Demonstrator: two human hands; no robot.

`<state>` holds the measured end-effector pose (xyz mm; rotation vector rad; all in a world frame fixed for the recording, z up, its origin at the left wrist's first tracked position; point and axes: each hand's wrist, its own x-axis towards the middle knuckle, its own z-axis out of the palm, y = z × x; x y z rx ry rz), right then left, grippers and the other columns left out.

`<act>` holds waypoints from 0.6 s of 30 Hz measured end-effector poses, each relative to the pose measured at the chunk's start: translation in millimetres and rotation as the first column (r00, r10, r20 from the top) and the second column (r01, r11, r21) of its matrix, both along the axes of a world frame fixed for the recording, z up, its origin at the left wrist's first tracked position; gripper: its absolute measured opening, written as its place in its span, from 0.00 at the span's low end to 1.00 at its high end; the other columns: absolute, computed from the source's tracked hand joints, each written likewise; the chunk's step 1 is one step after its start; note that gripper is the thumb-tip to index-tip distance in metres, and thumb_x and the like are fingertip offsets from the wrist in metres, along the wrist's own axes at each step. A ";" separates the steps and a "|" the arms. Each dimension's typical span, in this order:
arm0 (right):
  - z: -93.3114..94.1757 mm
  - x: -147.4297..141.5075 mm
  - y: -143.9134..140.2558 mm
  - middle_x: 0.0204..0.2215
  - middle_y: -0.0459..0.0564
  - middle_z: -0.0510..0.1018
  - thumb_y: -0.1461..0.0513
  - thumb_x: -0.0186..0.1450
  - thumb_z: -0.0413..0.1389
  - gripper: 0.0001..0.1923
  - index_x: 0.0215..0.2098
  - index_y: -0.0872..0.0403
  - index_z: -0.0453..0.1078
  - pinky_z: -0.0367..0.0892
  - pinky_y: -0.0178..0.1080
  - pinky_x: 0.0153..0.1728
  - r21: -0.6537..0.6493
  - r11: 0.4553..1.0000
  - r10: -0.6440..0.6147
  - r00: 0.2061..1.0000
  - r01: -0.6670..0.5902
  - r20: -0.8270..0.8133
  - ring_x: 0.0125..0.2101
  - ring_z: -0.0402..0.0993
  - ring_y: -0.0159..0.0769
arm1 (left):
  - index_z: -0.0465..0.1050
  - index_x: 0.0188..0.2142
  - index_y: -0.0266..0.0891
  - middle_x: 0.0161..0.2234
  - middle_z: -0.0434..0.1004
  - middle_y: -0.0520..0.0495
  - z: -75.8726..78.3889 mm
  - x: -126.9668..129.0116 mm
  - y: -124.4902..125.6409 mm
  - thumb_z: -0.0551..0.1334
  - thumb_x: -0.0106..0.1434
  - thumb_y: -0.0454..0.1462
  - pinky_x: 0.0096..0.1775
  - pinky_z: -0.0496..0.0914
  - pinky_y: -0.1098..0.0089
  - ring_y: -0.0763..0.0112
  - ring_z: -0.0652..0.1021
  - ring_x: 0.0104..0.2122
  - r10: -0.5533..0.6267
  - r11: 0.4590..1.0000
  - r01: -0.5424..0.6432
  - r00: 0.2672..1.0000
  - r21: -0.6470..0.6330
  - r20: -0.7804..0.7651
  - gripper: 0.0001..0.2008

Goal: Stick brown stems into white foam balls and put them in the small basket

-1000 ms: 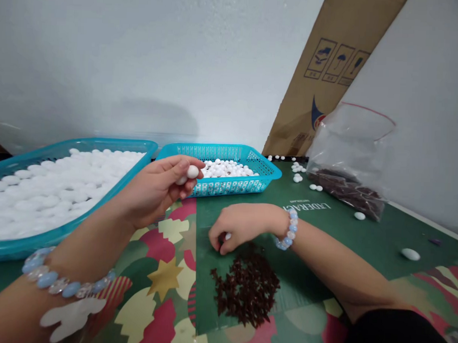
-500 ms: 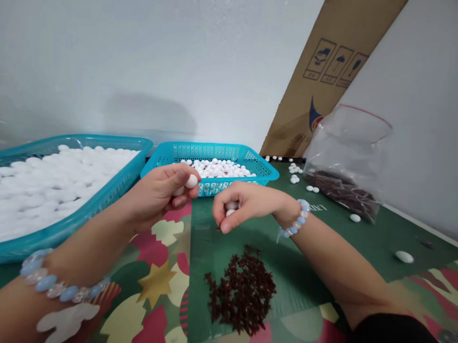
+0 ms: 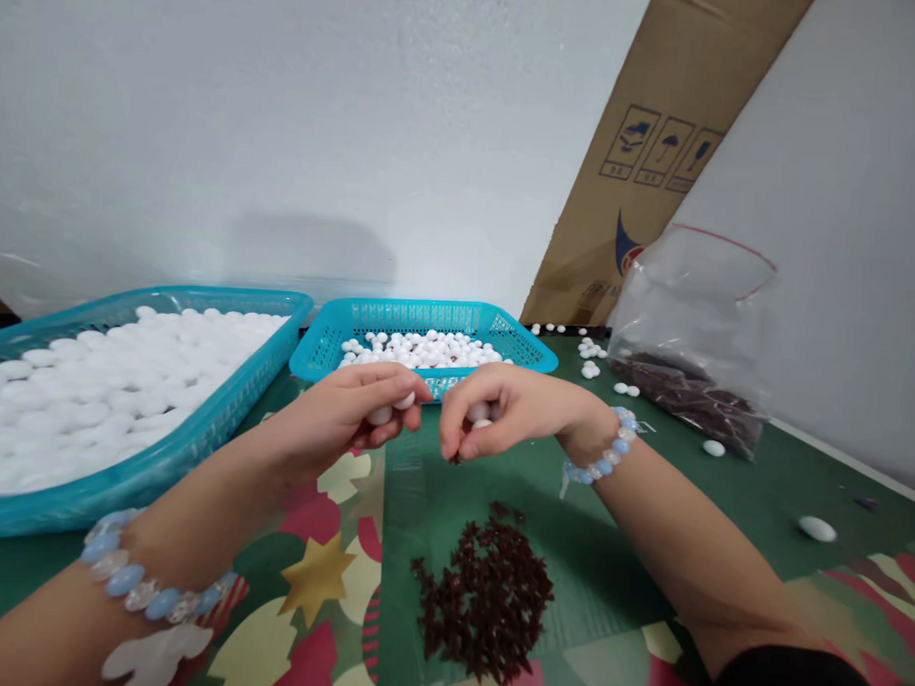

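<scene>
My left hand [image 3: 357, 410] is closed around smooth white balls [image 3: 381, 415], two of which show between thumb and fingers. Close beside it, my right hand [image 3: 507, 410] curls over more white balls [image 3: 480, 414] in its palm. A small dark brown piece [image 3: 454, 458] pokes out at the right thumb and fingertip. Below the hands, a pile of dark brown star-shaped pieces [image 3: 486, 594] lies on the green patterned table covering [image 3: 422, 502]. Behind the hands is a blue perforated basket [image 3: 532, 356] with white balls inside.
At the left stands a larger blue basket [image 3: 237, 405] full of white balls. A clear plastic bag [image 3: 690, 331] holding dark brown pieces is at the right. Loose white balls [image 3: 592, 353] lie near it. A cardboard sheet [image 3: 660, 140] leans against the wall.
My left hand has moved right and slightly down, closer to my right hand. Its front white ball now sits farther behind the fingers. The right hand has shifted slightly right.
</scene>
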<state>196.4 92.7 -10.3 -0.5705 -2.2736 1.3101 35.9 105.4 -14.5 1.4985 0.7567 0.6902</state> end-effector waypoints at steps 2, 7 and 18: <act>1.7 1.5 -1.3 0.17 0.39 0.66 0.72 0.48 0.50 0.04 0.22 0.60 0.63 0.54 0.24 0.18 0.001 0.999 -0.034 0.999 0.034 0.016 0.17 0.57 0.17 | 0.67 0.20 0.36 0.13 0.60 0.54 -1.3 -0.8 0.3 0.56 0.45 0.39 0.12 0.48 0.80 0.84 0.56 0.11 -0.021 0.999 0.021 1.000 0.032 0.007 0.07; 5.9 3.8 -5.0 0.17 0.39 0.67 0.71 0.46 0.51 0.04 0.21 0.60 0.64 0.56 0.25 0.18 -0.089 0.982 -0.169 0.985 0.167 -0.016 0.18 0.60 0.17 | 0.68 0.20 0.36 0.11 0.57 0.55 -2.9 -1.8 -0.3 0.57 0.43 0.41 0.14 0.49 0.79 0.82 0.56 0.12 -0.012 0.999 0.012 1.000 0.052 0.001 0.09; 1.6 -4.6 -3.4 0.10 0.36 0.62 0.69 0.44 0.52 0.02 0.19 0.60 0.64 0.46 0.25 0.11 -0.174 0.907 -0.421 0.827 0.384 -0.373 0.11 0.52 0.17 | 0.60 0.20 0.36 0.17 0.65 0.53 0.6 12.6 -15.8 0.51 0.49 0.37 0.13 0.50 0.80 0.84 0.58 0.11 0.157 0.983 -0.166 0.981 0.082 0.114 0.06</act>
